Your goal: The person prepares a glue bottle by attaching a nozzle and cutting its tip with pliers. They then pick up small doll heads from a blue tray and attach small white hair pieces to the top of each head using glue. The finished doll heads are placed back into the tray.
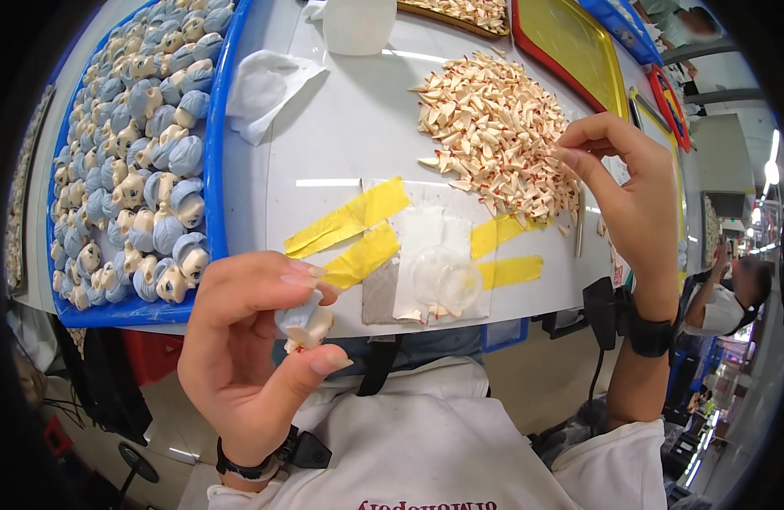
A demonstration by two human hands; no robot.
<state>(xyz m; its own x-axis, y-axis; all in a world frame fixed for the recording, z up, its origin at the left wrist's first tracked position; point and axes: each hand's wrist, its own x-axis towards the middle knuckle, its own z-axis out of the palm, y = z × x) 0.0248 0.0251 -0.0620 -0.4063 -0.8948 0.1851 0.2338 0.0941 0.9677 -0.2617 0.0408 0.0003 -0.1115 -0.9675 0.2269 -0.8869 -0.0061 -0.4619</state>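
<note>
My left hand is closed at the near edge of the table, with a small doll head pinched between thumb and fingers. The head has light blue hair and a pale face part, tilted in my grip. Over the right edge of a heap of small, pointed, cream-coloured pieces with red tips, my right hand is bent with thumb and forefinger brought together. Whatever lies between those fingertips is too small to make out. A clear round dish sits on a white pad between my hands.
At left, a blue tray holds many blue-haired doll heads. Yellow tape strips cross the grey-white mat. A crumpled white cloth and a translucent tub lie farther back. Yellow trays stand far right; other people are beyond.
</note>
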